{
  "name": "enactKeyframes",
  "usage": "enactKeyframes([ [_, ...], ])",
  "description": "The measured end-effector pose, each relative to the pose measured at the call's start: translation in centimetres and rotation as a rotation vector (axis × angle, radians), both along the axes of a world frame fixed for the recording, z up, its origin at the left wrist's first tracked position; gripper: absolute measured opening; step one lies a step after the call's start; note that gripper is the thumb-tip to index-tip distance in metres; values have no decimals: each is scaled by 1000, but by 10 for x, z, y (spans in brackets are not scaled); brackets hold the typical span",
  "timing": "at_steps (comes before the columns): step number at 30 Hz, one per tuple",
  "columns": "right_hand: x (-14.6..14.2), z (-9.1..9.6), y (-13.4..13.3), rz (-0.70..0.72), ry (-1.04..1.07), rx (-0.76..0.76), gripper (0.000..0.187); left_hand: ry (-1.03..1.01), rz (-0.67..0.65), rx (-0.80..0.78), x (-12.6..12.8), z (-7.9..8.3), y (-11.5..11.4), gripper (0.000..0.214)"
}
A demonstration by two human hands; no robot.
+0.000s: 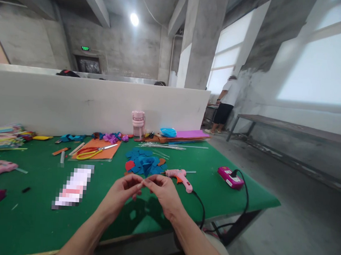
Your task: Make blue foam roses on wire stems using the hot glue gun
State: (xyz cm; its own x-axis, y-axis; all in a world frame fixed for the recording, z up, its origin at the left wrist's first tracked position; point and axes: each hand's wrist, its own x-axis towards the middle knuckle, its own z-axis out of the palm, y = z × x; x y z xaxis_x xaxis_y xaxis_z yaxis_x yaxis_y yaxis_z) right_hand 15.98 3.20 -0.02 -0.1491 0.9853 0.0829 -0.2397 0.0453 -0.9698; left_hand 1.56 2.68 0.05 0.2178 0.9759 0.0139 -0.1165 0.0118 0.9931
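My left hand [128, 188] and my right hand [162, 192] meet at the fingertips over the front of the table, both closed in a pinch. A folded dark-blue piece [147, 165], like felt or thick paper, rises from between the fingertips. Just behind it lies a loose pile of cut blue pieces [136, 158] with a red piece [129, 165] and some brown ones. To the right of my right hand, a pink glue gun [180, 176] rests on the table with a clear glue stick in its back.
A purple power strip [230, 178] with a black cord sits at the right on the green table [103, 188]. Red-and-yellow scissors [92, 152] lie on orange sheets. A pink cup [138, 122] stands by the white partition [103, 100]. Another glue gun [2, 168] lies left. A person [227, 94] stands far right.
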Motion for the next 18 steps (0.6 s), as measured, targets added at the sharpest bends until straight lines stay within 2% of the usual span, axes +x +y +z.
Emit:
enactKeyframes([
  [3, 0, 0, -2, 39, -79, 20, 23, -7, 84, 47, -8, 4, 3, 29],
  [7, -2, 0, -4, 129, -108, 133, 22, 1, -1, 84, -13, 6, 1, 31],
  [11, -2, -1, -5, 135, -160, 263, 20, 120, -18, 167, -15, 9, -3, 27],
  [16, 1, 1, -4, 215, -177, 233, 20, 218, 62, 282, -20, 15, -4, 23],
  [18, 5, 4, -3, 200, -191, 220, 22, 246, 96, 329, -23, 19, -6, 22],
])
